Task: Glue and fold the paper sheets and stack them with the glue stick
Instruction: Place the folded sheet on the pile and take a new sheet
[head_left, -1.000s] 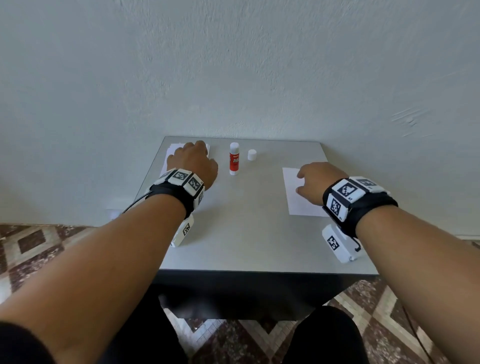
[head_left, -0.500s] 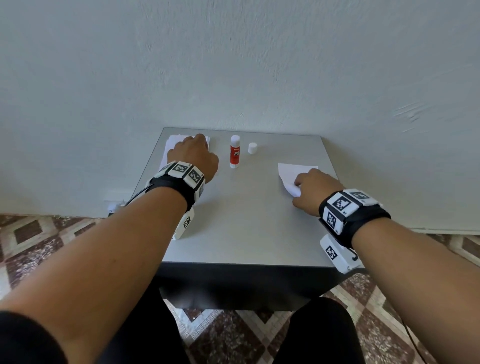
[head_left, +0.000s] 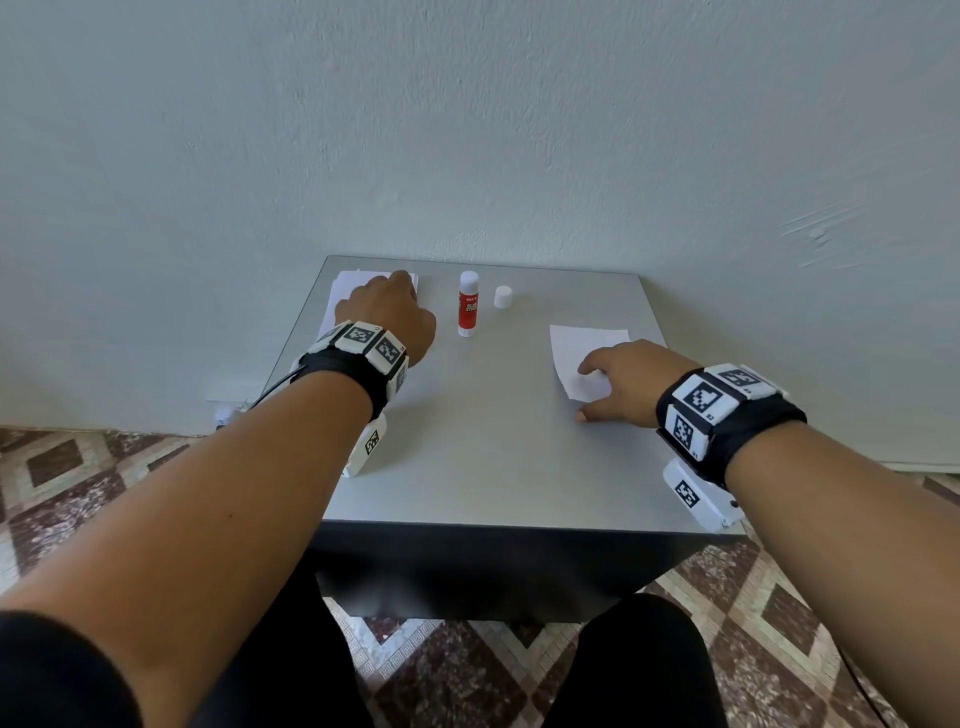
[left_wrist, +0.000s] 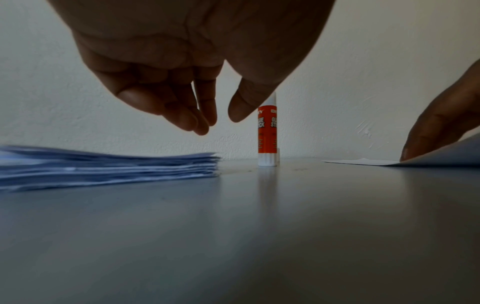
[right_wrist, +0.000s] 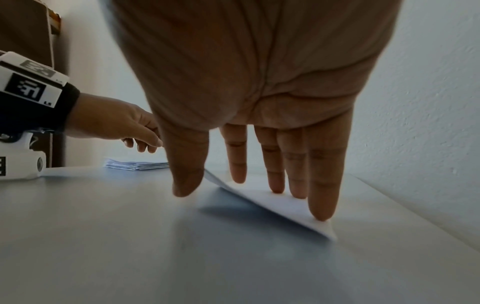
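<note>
R hand (right_wrist: 259, 127) flat, fingers straight, pressing loose sheet (head_left: 582, 358) at table's right w/ one edge lifted. L hand (left_wrist: 187, 82) loose, empty, above stack (left_wrist: 109, 166); glue stick (head_left: 468, 304) uncapped nearby. Pin sheet firmly, crease evenly.

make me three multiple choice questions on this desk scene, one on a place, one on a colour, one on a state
1. Where does the loose cap stand?
A. right of the glue stick
B. on the paper stack
C. under the right hand

2. What colour is the glue stick's label?
A. green
B. red
C. black

3. How is the single sheet lying?
A. flat and untouched
B. crumpled into a ball
C. one edge lifted, straight fingers pressing on it

Answers:
1 A: the head view shows the cap just right of the stick, near the table's far edge.
2 B: the left wrist view shows a red label on a white tube.
3 C: the right wrist view shows the sheet's left edge raised beside the thumb, casting a shadow.
</note>
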